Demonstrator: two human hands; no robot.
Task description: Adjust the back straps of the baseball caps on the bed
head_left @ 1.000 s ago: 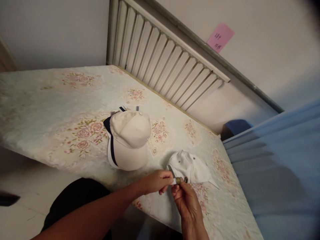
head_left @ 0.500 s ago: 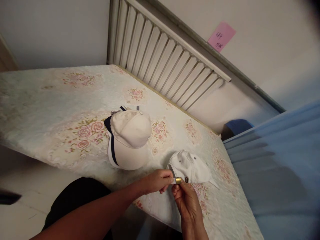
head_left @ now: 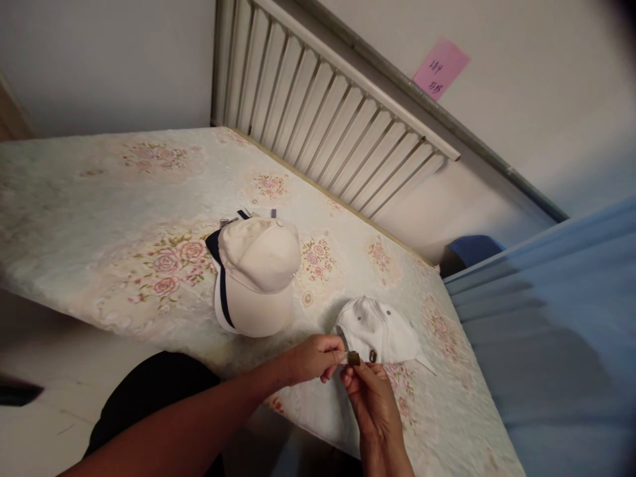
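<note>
Landmark: cap stack (head_left: 261, 271). White cap (head_left: 382, 331) sits right of it, nearer the wearer. Left hand (head_left: 318, 360) pinches white cap's strap (head_left: 346, 358); right hand (head_left: 373, 401) pinches the buckle (head_left: 353, 358). Radiator (head_left: 328, 99) beyond stack.

Pink note (head_left: 442, 69): perhaps "284", "5535"

Single view, head-worn, looking forward and steeply down across the desk (head_left: 99, 192) from just outside its front edge. Frame canted: the back edge, along the radiator (head_left: 318, 112), slants down rightward from a corner near top centre. Desk's left end cut off by frame; right edge, beside blue curtain (head_left: 536, 331), runs out at bottom. Close range: wearer's left hand (head_left: 315, 358) and right hand (head_left: 375, 404) low, right of centre.
</note>
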